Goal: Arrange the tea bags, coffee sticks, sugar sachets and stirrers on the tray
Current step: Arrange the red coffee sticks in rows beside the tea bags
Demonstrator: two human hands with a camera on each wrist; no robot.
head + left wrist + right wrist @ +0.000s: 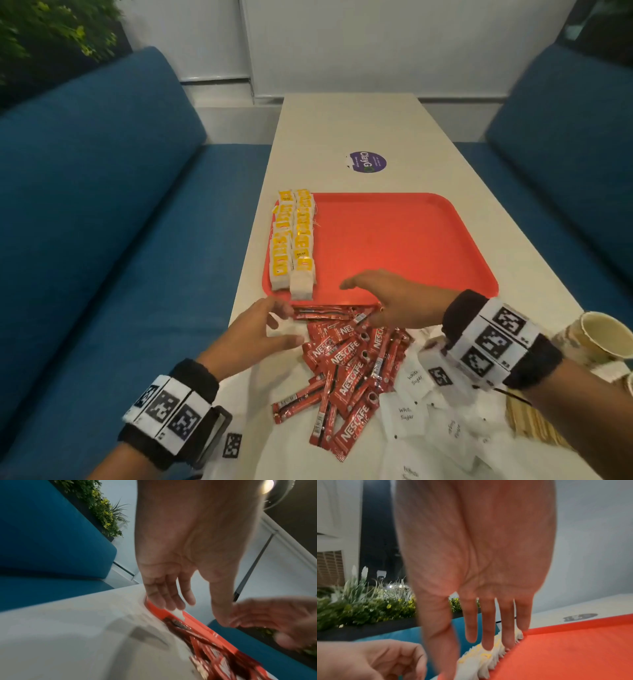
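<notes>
Lying nearest on the white surface (342, 137), white sugar sachets (411, 377) are spreading out beside a loose heap of red coffee sticks (346, 370); wooden stirrers (527, 421) are showing at the right edge under the right wrist, and a paper cup (599, 337) is standing just beyond them.

Both hands are working at the heap's far edge, against the near rim of the red tray (394, 240). The left hand (260, 332) is reaching in with fingers (284, 310) loosely extended, tips touching one end of a small aligned bundle of sticks; thumb (287, 340) apart, nothing clasped. The right hand (387, 298) is hovering palm-down over the tray rim, fingers (488, 628) straight and slightly spread, its thumb side meeting the bundle's other end; whether it is pinching is unclear.

Farther off, tea bags (293, 240) are standing in two rows along the tray's left side. A purple sticker (367, 162) is lying beyond; blue sofas (102, 205) are flanking.
</notes>
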